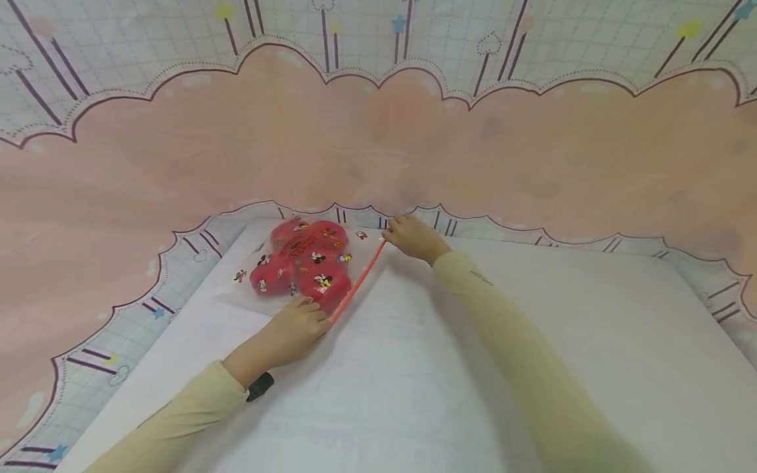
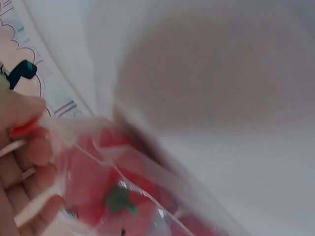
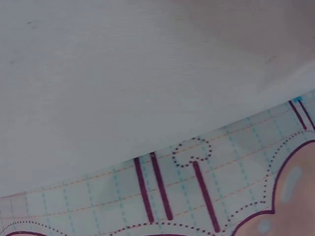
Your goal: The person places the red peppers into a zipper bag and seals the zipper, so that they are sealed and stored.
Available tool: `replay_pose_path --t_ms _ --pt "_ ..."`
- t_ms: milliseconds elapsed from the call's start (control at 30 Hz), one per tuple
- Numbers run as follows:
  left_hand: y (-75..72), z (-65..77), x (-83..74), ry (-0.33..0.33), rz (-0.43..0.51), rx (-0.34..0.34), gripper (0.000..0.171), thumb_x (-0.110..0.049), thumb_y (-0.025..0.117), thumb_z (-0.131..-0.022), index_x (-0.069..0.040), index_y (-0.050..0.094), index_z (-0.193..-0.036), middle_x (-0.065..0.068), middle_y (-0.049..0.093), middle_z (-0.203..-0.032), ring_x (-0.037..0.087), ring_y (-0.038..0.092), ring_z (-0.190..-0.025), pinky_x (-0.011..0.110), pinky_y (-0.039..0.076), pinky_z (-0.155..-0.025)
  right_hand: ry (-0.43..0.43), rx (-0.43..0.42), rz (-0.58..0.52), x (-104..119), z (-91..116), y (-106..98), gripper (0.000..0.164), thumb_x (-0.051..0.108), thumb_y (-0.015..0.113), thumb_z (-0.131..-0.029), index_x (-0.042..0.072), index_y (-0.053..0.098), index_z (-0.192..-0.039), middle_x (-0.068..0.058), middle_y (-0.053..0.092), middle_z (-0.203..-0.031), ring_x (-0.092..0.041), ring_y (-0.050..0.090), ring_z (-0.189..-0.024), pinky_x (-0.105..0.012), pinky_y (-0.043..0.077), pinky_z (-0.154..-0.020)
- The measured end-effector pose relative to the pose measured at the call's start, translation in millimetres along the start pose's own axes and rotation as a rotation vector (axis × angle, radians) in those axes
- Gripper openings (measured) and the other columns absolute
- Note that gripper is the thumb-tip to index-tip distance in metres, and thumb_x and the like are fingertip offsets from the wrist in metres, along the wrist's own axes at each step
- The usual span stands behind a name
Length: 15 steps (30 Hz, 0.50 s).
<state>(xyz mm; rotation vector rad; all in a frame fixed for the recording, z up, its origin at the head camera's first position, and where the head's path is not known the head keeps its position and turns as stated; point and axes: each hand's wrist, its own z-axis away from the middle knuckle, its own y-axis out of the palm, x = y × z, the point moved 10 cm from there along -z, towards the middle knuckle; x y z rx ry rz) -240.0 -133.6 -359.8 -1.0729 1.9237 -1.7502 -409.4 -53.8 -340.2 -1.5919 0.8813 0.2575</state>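
Note:
A clear plastic bag (image 1: 236,292) printed with cartoon characters lies on the white table, with several rounded red things (image 1: 275,276) inside. Along its right edge runs an orange-red closure strip (image 1: 359,284), stretched slantwise between both hands. My left hand (image 1: 296,332) pinches the near end; in the left wrist view, a red end of the strip (image 2: 25,129) shows between thumb and fingers. At the far end, my right hand (image 1: 416,238) pinches the bag's other corner. The right wrist view shows neither that hand nor the bag.
The white table top (image 1: 568,341) extends to the right and toward me. A patterned cloth (image 1: 378,144) rises behind the table and hangs around its sides. A small dark device (image 1: 260,386) sits at the left wrist.

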Motion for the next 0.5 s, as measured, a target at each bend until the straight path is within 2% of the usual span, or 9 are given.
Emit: replay_pose_path --t_ms 167,333,500 --pt "5.1 -14.5 1.2 -0.085 0.013 0.025 0.019 -0.024 0.076 -0.076 -0.01 0.069 -0.087 0.004 0.071 -0.081 0.02 0.062 -0.079 0.04 0.047 -0.085 0.152 0.066 0.013 -15 -5 7 0.019 0.015 0.052 -0.095 0.009 0.062 -0.109 -0.01 0.065 -0.101 -0.023 0.062 -0.09 -0.032 0.053 -0.084" --pt "10.5 -26.9 8.0 -0.192 0.057 0.082 0.022 -0.025 0.075 -0.076 -0.009 0.07 -0.091 0.006 0.071 -0.086 0.022 0.061 -0.083 0.04 0.046 -0.081 0.26 0.074 -0.024 -24 -2 8 0.024 0.024 0.055 -0.093 0.008 0.059 -0.111 -0.011 0.065 -0.101 -0.025 0.063 -0.092 -0.034 0.053 -0.084" --pt "15.9 -37.5 13.2 -0.267 0.119 0.168 0.034 -0.033 0.073 -0.077 -0.006 0.068 -0.098 0.007 0.068 -0.084 0.023 0.06 -0.083 0.041 0.046 -0.081 0.363 0.146 -0.117 -30 6 11 0.044 0.034 0.056 -0.092 0.008 0.053 -0.126 -0.015 0.061 -0.116 -0.03 0.059 -0.109 -0.042 0.047 -0.098"
